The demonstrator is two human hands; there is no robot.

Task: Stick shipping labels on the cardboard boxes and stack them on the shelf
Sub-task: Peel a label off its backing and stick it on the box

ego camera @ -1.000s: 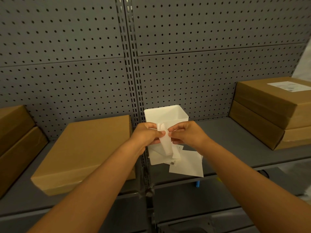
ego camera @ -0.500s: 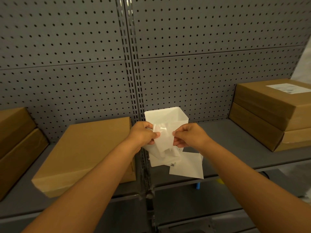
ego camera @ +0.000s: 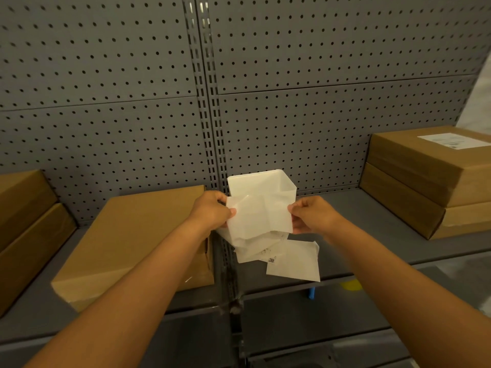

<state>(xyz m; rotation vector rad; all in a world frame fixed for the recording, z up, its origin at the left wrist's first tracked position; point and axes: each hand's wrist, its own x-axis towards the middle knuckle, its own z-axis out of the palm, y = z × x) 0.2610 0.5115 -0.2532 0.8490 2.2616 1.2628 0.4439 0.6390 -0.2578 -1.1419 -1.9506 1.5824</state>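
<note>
A white shipping label (ego camera: 259, 217) is stretched flat between my hands above the grey shelf (ego camera: 372, 235). My left hand (ego camera: 212, 211) pinches its left edge and my right hand (ego camera: 309, 216) pinches its right edge. Its translucent backing hangs below, over several loose white sheets (ego camera: 292, 261) lying on the shelf. A plain cardboard box (ego camera: 132, 245) with no label on its top lies flat just left of my left hand. On the right, two cardboard boxes (ego camera: 425, 181) are stacked, the upper one bearing a white label (ego camera: 454, 140).
A white plastic bin (ego camera: 265, 183) stands behind the label against the pegboard wall (ego camera: 292, 128). More cardboard boxes (ego camera: 24, 208) are stacked at the far left. A lower shelf (ego camera: 318, 314) runs below, with a blue object (ego camera: 311, 292) under the shelf edge.
My hands have drawn apart, and the label, narrow and folded a second ago, has spread out flat between them as its backing comes away.
</note>
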